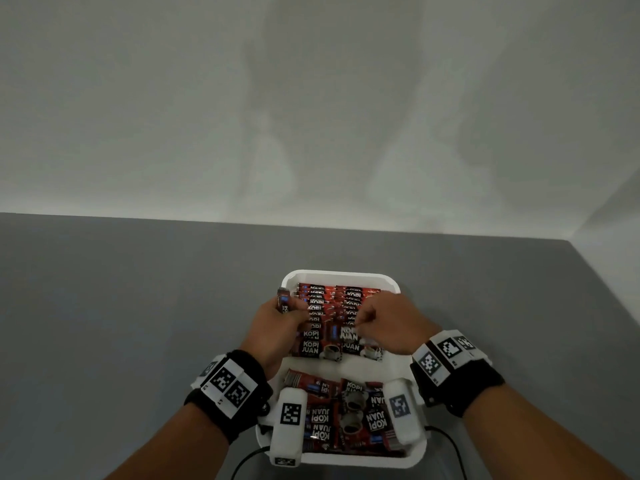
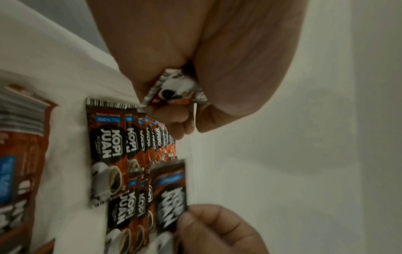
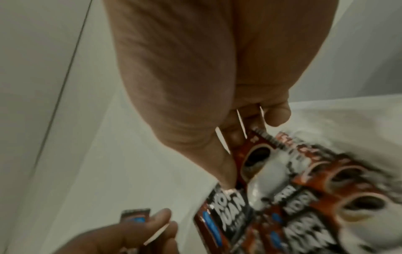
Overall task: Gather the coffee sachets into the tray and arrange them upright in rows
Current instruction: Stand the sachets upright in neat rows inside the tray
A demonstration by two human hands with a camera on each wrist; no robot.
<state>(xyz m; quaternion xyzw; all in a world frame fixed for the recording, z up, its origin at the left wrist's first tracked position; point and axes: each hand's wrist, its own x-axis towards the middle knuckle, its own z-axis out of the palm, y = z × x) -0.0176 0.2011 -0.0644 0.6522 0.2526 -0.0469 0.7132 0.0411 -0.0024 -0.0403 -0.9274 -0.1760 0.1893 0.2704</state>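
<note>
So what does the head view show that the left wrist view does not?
Only the head view shows the near tray with loose sachets lying flat, the grey table and both wristbands.

Only the left wrist view shows the cup print on the sachet that the left hand grips.

Both show the upright rows and the right hand pinching a sachet.

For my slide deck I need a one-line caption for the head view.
Left hand grips spare sachets while right hand pinches one into rows in the white tray.
</note>
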